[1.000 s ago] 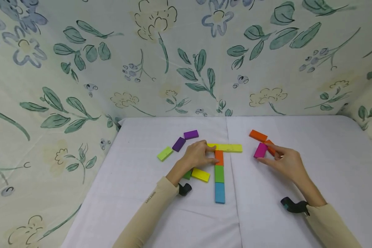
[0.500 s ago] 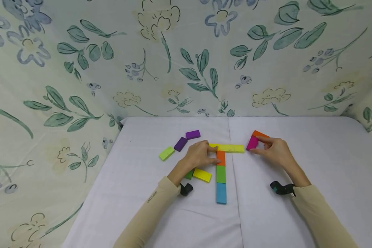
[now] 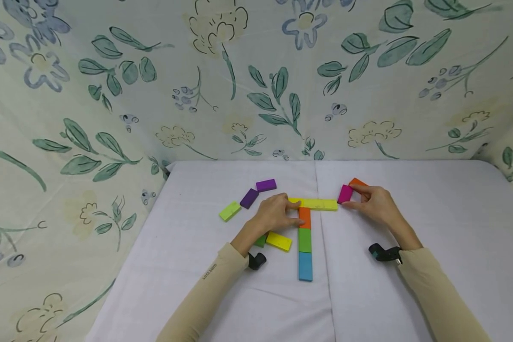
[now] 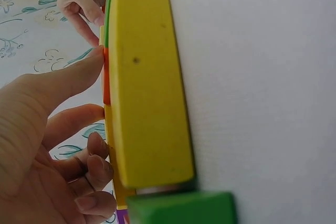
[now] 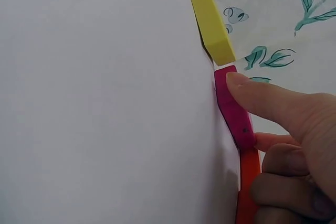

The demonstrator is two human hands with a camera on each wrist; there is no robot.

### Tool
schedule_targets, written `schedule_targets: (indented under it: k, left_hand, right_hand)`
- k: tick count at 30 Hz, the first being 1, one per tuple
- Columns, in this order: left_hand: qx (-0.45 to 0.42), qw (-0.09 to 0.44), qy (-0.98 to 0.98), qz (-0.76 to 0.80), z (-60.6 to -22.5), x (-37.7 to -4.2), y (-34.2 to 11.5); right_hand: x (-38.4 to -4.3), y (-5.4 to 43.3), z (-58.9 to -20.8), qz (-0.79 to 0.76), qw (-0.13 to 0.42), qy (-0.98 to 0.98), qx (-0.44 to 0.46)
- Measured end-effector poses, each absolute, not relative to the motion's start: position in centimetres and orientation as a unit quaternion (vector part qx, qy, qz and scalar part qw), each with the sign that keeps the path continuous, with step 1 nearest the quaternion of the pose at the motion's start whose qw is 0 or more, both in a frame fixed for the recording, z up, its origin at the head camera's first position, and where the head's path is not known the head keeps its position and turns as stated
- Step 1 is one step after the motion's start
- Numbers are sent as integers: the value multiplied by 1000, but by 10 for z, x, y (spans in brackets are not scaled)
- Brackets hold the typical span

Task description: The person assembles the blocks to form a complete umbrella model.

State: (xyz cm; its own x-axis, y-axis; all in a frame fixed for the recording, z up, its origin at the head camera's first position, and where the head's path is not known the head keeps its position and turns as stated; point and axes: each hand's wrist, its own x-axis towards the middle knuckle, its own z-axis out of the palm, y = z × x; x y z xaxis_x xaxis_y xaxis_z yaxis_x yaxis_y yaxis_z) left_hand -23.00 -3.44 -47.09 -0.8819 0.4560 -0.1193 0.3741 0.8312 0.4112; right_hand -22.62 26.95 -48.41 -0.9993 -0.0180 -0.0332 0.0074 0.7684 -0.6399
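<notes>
The step in hand appears to be bringing the pink block [image 3: 344,194] up to the right end of the yellow bar [image 3: 318,204] on the bench [image 3: 359,299]; the right hand [image 3: 376,204] pinches it, tilted, just beside that end with a small gap. The next move likely calls for straightening the block and closing the gap without nudging the bar. The left hand [image 3: 278,211] grips nothing evident, its thumb and forefinger extended against the bar and the orange block [image 3: 306,216] below. Counted: one pink; a column of three, orange, green [image 3: 305,241] and blue [image 3: 305,267], running near from the bar; at left, two purple blocks [image 3: 266,185], one lime block [image 3: 230,212], one loose yellow block [image 3: 279,241] and one partly hidden dark green block [image 3: 261,241]. At far right, at least one orange piece [image 3: 357,182] shows behind the fingers; whether the bar is one block or several, I cannot tell.
</notes>
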Motion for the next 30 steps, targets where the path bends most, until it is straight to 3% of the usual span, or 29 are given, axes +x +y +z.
schedule_targets:
  k: [18, 30]
  left_hand:
    - [220, 105, 951, 188, -470, -229, -34]
    - [224, 111, 950, 187, -469, -230, -35]
  right_hand:
    - [-224, 271, -484, -339, 1, 941, -8]
    - [-207, 308, -473, -334, -13, 942, 32]
